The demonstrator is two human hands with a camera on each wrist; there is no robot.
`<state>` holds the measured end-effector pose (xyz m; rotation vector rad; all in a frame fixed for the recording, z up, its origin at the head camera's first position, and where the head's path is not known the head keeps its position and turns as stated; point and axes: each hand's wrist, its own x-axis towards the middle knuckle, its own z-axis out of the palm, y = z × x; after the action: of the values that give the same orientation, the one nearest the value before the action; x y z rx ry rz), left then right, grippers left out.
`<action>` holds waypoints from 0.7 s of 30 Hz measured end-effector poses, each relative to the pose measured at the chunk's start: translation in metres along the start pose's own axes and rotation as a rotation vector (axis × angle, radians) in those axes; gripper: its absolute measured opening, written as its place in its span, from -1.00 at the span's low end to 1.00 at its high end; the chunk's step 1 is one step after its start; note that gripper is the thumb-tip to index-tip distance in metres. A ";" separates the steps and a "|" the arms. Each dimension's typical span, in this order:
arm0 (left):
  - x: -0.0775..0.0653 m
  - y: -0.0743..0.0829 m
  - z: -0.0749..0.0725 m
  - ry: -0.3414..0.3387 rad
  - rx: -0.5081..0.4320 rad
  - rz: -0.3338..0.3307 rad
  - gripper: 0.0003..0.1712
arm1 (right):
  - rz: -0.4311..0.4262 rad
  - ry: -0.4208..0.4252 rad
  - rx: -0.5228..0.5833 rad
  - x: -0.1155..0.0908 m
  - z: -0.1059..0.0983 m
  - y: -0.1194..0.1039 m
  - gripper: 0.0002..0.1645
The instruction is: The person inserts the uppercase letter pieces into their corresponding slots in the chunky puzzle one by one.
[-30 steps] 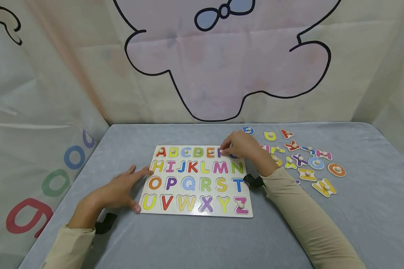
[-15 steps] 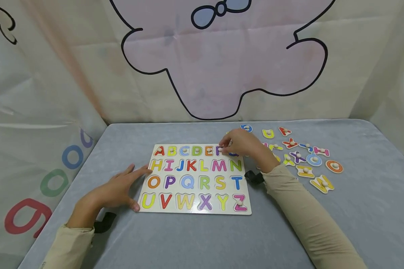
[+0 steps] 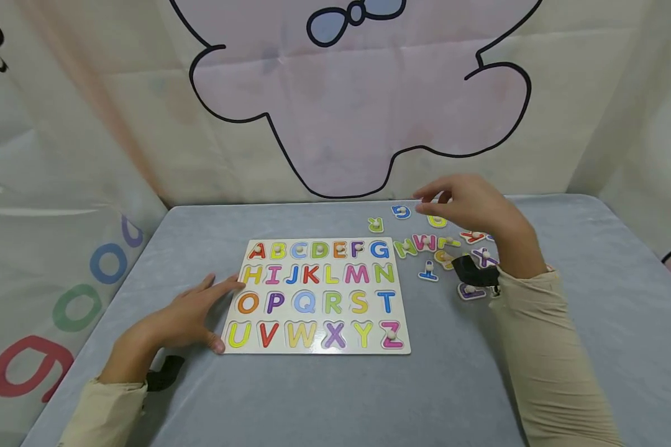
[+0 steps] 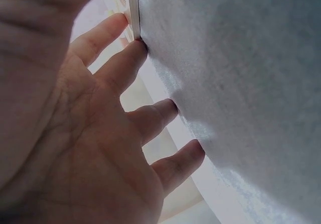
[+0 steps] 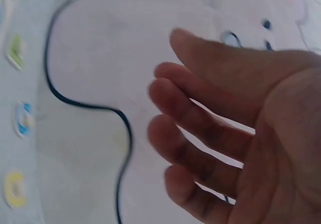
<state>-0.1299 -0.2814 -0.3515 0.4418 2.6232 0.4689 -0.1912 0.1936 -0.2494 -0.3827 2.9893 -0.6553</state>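
**Picking Up a Loose Letter by Its Knob**

The right hand is released: fingers loosely bent, nothing held, above the far side of the table. A sound pickup calls for pinching one knob between thumb and forefinger and lifting straight up. The blue letter, just left of the hand, may suit the unfilled G recess. The left hand, fingers spread and grasping nothing, touches the left edge of the letter board; this should limit sliding.

The board lies flat, white and glossy, with four coloured rows. A to F and Z carry knobs. Other loose letters lie to its right.
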 end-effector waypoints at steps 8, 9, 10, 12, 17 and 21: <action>-0.003 0.000 -0.001 0.017 -0.019 0.024 0.36 | 0.005 0.051 0.038 -0.016 -0.021 0.018 -0.53; -0.004 0.000 0.000 0.020 -0.019 0.025 0.37 | 0.007 0.057 0.045 -0.016 -0.022 0.019 -0.53; -0.004 0.000 0.000 0.022 -0.023 0.027 0.37 | 0.013 0.063 0.052 -0.016 -0.023 0.021 -0.53; -0.004 0.000 0.001 0.022 -0.032 0.036 0.37 | 0.032 0.070 0.059 -0.016 -0.025 0.024 -0.53; -0.003 0.000 0.003 0.012 -0.065 0.044 0.37 | 0.032 0.044 0.035 0.003 -0.015 0.032 -0.57; -0.001 0.002 0.002 0.002 -0.076 0.032 0.37 | 0.013 -0.048 0.008 0.034 0.007 0.038 -0.63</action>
<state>-0.1277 -0.2798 -0.3524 0.4597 2.5939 0.5780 -0.2324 0.2149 -0.2718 -0.3724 2.9402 -0.6475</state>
